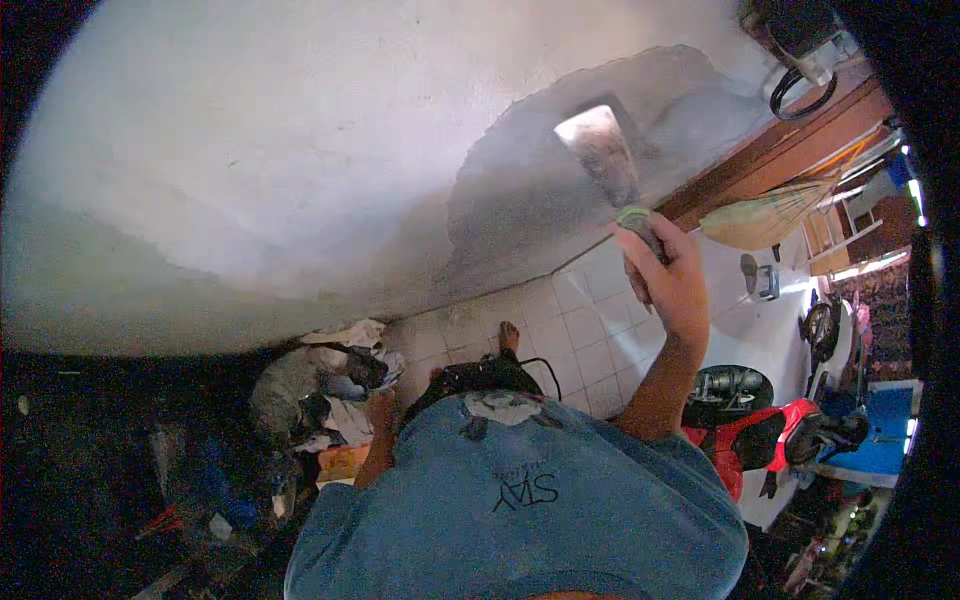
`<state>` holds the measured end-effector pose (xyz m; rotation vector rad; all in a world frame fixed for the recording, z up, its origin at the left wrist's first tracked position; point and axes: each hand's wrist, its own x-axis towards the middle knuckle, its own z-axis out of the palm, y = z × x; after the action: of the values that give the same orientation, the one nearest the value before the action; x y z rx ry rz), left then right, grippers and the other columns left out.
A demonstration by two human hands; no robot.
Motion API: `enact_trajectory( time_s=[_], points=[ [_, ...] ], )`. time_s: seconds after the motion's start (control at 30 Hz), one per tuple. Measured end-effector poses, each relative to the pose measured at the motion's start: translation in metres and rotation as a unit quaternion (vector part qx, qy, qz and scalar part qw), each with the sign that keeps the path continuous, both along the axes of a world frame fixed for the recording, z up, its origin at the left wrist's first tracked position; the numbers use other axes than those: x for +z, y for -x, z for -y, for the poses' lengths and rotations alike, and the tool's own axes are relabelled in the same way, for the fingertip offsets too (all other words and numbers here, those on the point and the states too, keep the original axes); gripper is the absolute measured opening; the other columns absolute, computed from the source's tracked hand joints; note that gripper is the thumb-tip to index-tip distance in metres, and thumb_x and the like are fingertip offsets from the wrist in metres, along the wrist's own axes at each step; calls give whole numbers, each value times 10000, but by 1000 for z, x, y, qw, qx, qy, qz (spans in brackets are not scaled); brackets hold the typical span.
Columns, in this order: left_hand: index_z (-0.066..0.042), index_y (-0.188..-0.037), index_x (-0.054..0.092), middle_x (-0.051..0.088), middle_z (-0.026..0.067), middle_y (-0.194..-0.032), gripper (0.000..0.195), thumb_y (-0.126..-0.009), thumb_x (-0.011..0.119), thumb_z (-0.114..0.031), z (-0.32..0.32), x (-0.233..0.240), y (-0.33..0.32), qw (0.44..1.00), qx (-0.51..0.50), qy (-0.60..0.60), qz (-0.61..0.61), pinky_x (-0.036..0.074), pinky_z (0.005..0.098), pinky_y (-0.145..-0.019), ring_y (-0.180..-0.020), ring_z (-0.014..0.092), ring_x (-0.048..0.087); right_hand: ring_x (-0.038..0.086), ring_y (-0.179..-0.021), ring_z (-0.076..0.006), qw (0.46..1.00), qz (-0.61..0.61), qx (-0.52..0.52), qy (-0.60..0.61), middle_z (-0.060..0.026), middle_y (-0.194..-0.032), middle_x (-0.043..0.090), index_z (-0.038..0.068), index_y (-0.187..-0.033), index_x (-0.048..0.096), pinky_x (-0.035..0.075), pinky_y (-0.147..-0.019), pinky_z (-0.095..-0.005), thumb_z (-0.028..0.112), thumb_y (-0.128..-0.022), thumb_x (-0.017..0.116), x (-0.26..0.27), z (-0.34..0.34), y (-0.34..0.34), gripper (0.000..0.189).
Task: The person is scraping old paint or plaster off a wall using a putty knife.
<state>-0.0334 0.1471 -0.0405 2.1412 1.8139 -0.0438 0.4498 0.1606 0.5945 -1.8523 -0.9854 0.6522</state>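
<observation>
My right hand (667,274) grips the dark, green-edged handle of a broad metal scraper (600,146), either a putty knife or a plastering blade. The blade lies against or very close to the white wall (300,135), over a grey patch (517,180) with an irregular edge. Light glints off the blade's far corner. On my left side the forearm (381,431) hangs down beside my blue shirt (495,495). The left hand itself cannot be made out at the end of that arm.
White floor tiles (585,315) meet the wall's foot, with my bare foot (510,336) on them. A cluttered pile with cloth (322,382) stands left. To the right are a red motorcycle (724,450), a hanging hammock (765,217) and a coiled black cable (802,94).
</observation>
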Motion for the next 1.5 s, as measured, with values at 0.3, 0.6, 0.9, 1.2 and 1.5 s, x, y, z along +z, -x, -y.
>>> enact_trajectory(
  time_s=[0.3,0.6,0.9,1.2,1.5],
  points=[
    [-102,-1085,659,670,107,-820,337,-975,530,-393,-10,5,-1,971,-198,-110,-83,525,451,-657,-759,308,652,520,-617,-87,989,20,6,-149,-38,-852,603,95,-1437,515,411,-502,-229,58,-857,694,-47,45,-26,608],
    [9,-1440,449,432,289,-1470,688,-982,480,-504,-121,163,-51,967,-13,129,220,356,526,-1088,-1332,442,438,638,-682,-134,996,-49,-14,-76,-74,-930,703,22,-1262,603,478,-523,-248,52,-853,741,-60,45,2,432],
    [-65,-1093,706,680,124,-908,375,-929,648,-397,-88,552,-205,752,-240,374,488,478,360,-716,-724,247,597,611,-649,-82,995,16,37,94,-36,-879,691,91,-1242,652,437,-506,-229,209,-909,718,-161,39,-57,359],
    [-43,-1040,702,637,89,-805,271,-911,683,-280,-66,549,-257,410,-612,224,638,477,388,-620,-752,255,634,590,-637,-71,984,-25,112,138,-6,-870,675,89,-1219,643,446,-516,-232,199,-916,709,-200,67,-71,328],
    [-85,-909,650,536,19,-691,210,-925,528,-256,17,547,-282,466,-569,147,662,460,368,-521,-559,190,525,581,-636,-67,975,-94,170,109,-5,-827,657,74,-1215,642,426,-507,-208,189,-921,708,-206,65,-62,323]
  ],
)
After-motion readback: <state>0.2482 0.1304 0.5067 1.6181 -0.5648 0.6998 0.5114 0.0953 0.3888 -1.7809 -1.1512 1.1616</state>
